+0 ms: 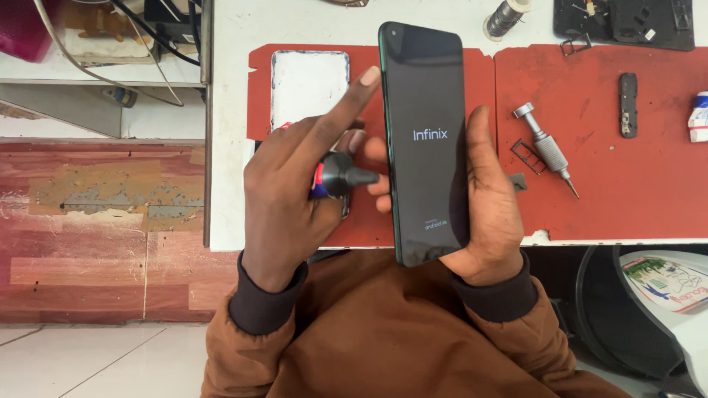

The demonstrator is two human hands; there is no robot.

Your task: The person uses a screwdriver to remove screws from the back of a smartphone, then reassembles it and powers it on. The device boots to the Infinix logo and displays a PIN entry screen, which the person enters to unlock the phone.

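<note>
Starting at the left, we see a worn red floor (96, 221) beside the white desk (228, 147). On the desk lies a red mat (590, 147), and at its left end rests a white rectangular panel with a dark edge (310, 85).

Just below that panel we find our left hand (295, 199). It is wrapped around a small black tube with a pointed nozzle (343, 175), the nozzle aimed rightward and almost meeting the edge of the phone. The forefinger of that hand is stretched up and to the right, its tip touching the phone's left edge near the top.

Next comes the phone (428, 144), a dark smartphone standing tall over the mat, its screen lit with a pale logo at the centre. Our right hand (487, 210) is clamped on it from the right side and below, thumb along the right edge, fingertips showing at the left edge. Both wrists wear brown sleeves with dark cuffs.

Further right on the mat lies a silver precision screwdriver (547, 149), tip pointing down and right, with a small wire tray frame (528, 155) just beside it. Beyond those we see a slim black strip (627, 105). Along the desk's far edge sit a spool of wire (505, 18) and a black tray of parts (627, 22).
</note>
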